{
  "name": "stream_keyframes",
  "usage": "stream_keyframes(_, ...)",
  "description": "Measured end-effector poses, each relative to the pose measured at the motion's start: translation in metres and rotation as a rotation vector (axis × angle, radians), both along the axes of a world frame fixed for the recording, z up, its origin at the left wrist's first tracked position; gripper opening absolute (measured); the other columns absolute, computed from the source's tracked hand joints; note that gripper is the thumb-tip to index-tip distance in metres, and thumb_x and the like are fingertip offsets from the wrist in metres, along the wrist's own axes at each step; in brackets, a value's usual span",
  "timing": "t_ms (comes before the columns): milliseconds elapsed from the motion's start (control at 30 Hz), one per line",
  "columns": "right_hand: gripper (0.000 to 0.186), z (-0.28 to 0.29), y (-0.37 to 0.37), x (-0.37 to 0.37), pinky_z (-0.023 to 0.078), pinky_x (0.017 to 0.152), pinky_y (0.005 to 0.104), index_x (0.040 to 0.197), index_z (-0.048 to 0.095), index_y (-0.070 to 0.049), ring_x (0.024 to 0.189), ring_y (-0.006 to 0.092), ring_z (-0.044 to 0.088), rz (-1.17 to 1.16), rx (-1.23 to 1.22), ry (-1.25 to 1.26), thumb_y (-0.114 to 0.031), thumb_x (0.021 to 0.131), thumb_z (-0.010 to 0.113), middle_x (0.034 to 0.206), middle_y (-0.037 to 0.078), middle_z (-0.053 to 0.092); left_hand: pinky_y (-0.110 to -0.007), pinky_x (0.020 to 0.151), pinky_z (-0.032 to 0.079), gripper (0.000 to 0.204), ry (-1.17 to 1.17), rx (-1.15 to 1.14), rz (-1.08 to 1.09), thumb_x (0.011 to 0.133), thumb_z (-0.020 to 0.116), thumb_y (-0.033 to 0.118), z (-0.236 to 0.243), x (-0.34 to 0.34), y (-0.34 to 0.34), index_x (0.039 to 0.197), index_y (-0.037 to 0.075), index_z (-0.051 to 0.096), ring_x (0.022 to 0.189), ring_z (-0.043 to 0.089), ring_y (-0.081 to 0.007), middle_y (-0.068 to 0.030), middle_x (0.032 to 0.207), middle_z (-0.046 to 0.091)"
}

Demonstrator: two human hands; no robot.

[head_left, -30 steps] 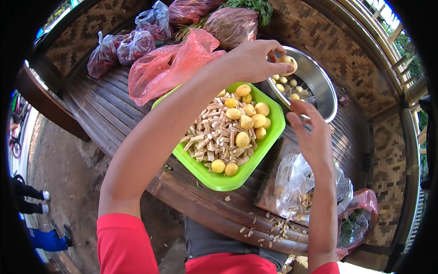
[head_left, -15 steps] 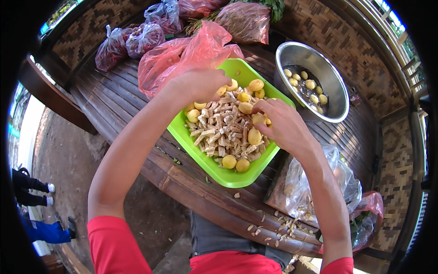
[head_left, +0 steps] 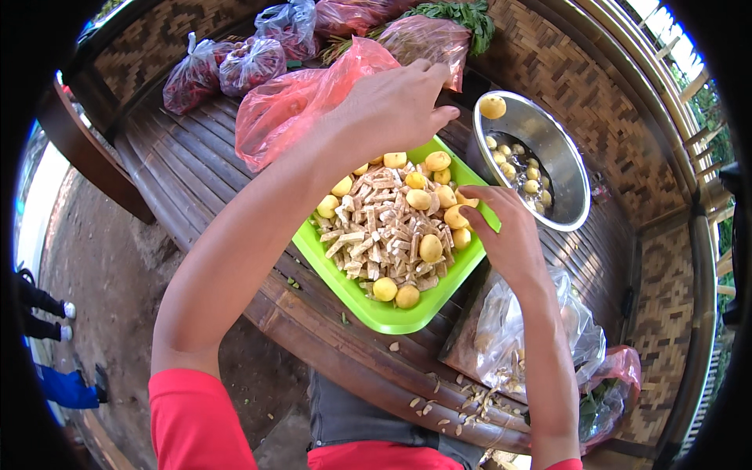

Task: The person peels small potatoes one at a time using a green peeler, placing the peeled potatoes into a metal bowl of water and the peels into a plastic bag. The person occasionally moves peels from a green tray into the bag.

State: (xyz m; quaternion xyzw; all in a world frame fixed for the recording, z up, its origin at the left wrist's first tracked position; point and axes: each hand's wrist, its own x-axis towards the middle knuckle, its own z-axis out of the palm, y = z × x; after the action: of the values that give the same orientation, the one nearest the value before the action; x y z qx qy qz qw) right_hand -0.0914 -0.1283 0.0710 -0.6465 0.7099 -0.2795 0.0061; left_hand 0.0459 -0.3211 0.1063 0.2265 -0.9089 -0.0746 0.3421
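Observation:
My left hand (head_left: 407, 106) is raised over the back of the green tray (head_left: 368, 313), its fingers apart and empty. Just beyond them a pale yellow round piece (head_left: 492, 107) appears in mid-air above the rim of the steel bowl (head_left: 576, 188), which holds several smaller round pieces (head_left: 531, 186) in dark liquid. My right hand (head_left: 497, 227) is at the tray's right side, thumb and fingers around a yellow round piece (head_left: 467, 198). The tray holds a heap of pale, dusty-looking sticks (head_left: 376, 227) with several yellow round pieces on top and around them.
Red and clear plastic bags (head_left: 313, 110) and leafy greens (head_left: 462, 23) lie along the back of the slatted bamboo bench (head_left: 172, 172). A crumpled clear bag (head_left: 505, 337) rests on a board at the right, near scattered peelings. Another person's legs (head_left: 43, 313) show at the far left.
Since half a second ago my left hand has risen from the tray toward the bowl and let go of a round piece. My right hand has shifted slightly right, still at the tray.

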Motion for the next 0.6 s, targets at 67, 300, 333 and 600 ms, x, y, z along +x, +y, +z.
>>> stream_keyframes(67,0.023,-0.01,-0.015,0.006,0.042,0.099,0.0431,0.108,0.07,-0.01,0.106,0.0291,0.06,0.121,-0.021,0.012,-0.016,0.085,0.069,0.108,0.009,0.069,-0.045,0.079,0.052,0.027,-0.385,0.063,-0.001,0.091,0.06,0.028,0.0,0.02,-0.002,0.108,0.008,0.063,0.092,0.067,-0.0322,-0.0129,0.097,0.07)
stream_keyframes(300,0.033,-0.022,-0.052,0.021,0.044,0.091,0.0425,0.113,0.066,-0.014,0.107,0.0277,0.058,0.163,0.12,0.197,-0.022,0.082,0.072,0.106,0.009,0.067,-0.043,0.078,0.053,0.022,-0.966,0.075,0.055,0.086,0.06,0.018,-0.043,0.076,-0.004,0.107,0.012,0.065,0.092,0.067,-0.03,-0.0103,0.093,0.07)
stream_keyframes(333,0.036,-0.02,-0.054,0.02,0.045,0.092,0.0423,0.114,0.066,-0.013,0.105,0.0287,0.058,0.153,0.12,0.213,-0.021,0.08,0.075,0.106,0.01,0.067,-0.043,0.078,0.053,0.023,-0.899,0.077,0.06,0.085,0.06,0.017,-0.049,0.078,-0.006,0.108,0.012,0.065,0.093,0.067,-0.0299,-0.0098,0.093,0.07)
stream_keyframes(600,0.042,0.018,-0.037,-0.03,0.044,0.097,0.0411,0.124,0.06,-0.01,0.113,0.0304,0.056,-0.33,-0.252,0.242,-0.024,0.085,0.07,0.117,0.012,0.064,-0.043,0.078,0.052,0.028,-0.765,0.065,0.019,0.082,0.065,0.023,-0.058,0.086,-0.021,0.106,0.008,0.062,0.093,0.066,-0.0311,-0.0117,0.096,0.068)
